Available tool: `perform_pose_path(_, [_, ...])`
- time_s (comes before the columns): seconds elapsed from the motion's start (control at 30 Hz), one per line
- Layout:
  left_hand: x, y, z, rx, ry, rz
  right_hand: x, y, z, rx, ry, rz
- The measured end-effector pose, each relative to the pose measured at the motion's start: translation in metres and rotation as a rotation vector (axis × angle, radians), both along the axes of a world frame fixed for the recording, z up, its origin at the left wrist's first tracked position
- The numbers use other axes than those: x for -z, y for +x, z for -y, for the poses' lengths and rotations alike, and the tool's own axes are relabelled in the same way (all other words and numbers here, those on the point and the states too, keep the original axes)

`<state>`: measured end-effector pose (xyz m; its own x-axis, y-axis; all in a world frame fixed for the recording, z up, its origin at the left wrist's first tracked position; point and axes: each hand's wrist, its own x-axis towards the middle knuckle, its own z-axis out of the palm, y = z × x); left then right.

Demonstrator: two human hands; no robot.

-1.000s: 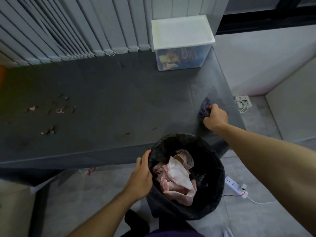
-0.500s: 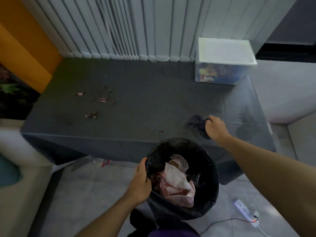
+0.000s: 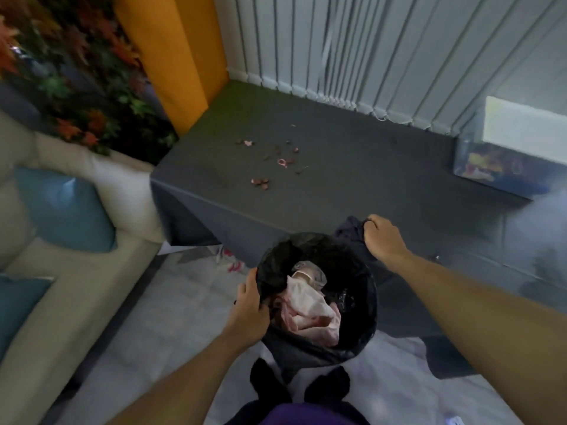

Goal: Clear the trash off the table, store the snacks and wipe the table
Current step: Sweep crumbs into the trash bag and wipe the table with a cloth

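Observation:
A dark grey table carries scattered crumbs and small bits of trash near its left end. My right hand grips a dark cloth at the table's front edge. Just below that edge is a bin lined with a black bag, holding crumpled pink and white paper. My left hand holds the bin's left rim. A clear storage box with a white lid and colourful snack packets inside stands at the table's far right.
A beige sofa with blue cushions stands to the left of the table. Vertical blinds hang behind the table, beside an orange column and artificial leaves. The floor is pale tile.
My right hand has dragged the cloth leftward along the front edge, closer to the bin. The view has swung left, showing the sofa. My left hand keeps its hold on the bin.

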<state>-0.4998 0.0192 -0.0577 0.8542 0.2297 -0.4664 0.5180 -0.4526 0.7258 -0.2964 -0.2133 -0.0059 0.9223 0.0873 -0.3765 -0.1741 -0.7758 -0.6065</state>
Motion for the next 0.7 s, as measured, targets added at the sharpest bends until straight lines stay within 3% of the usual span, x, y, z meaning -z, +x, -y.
perform_pose_path(0.43, [-0.001,-0.019,-0.077,-0.406,0.054,-0.021,0.010,-0.003,-0.082,-0.002,0.116,0.010])
perform_pose_path(0.7, [0.007,-0.009,-0.099,-0.555,0.089,-0.152,0.022,0.032,-0.111,0.057,0.205,-0.057])
